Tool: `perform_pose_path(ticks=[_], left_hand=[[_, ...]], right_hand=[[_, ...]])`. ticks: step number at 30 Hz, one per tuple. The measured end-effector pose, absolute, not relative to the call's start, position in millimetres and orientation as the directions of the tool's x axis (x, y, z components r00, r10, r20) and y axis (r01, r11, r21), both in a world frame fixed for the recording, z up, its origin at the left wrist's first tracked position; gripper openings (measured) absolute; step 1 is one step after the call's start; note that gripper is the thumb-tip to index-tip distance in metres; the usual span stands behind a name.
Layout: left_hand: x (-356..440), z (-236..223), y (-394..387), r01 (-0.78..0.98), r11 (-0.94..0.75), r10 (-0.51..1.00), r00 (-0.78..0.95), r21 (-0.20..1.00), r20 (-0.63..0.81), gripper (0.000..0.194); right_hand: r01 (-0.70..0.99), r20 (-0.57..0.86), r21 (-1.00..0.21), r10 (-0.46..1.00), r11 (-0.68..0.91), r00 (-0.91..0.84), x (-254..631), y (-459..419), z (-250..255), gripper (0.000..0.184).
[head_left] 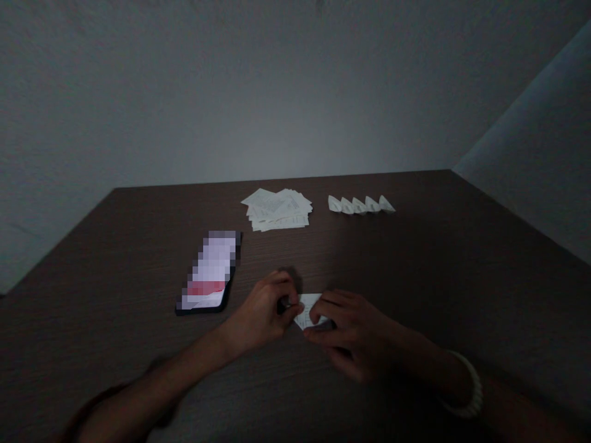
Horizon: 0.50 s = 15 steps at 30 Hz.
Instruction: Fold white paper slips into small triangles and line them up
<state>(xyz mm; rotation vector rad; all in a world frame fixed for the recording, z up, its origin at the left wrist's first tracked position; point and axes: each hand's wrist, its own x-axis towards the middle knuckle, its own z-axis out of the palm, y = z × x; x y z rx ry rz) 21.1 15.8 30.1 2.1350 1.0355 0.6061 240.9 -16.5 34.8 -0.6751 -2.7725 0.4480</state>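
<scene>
A small piece of white paper point(305, 317) with faint writing or print lies low over the table between my hands, partly folded. My left hand point(272, 304) pinches its left corner between thumb and forefinger. My right hand point(353, 329) grips the right side, fingers curled over the sheet and covering much of it. Farther back stands a row of several small folded paper shapes point(359, 205) with pointed tops. To their left is a loose pile of paper sheets point(279, 209), some bearing print.
A phone point(210, 271) with a lit, blurred screen lies left of my hands. The dark wooden table point(415, 258) meets a grey wall point(277, 92) at the back and another wall at the right. A pale bracelet point(475, 387) circles my right wrist.
</scene>
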Motion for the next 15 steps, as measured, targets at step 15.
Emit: perform_pose_path(ticks=[15], left_hand=[[15.0,27.1,14.2,0.476,-0.512,0.769,0.625,0.715,0.135,0.008]], right_hand=[[0.423,0.218,-0.306,0.495,0.853,-0.841,246.7,-17.7,40.1,0.023]])
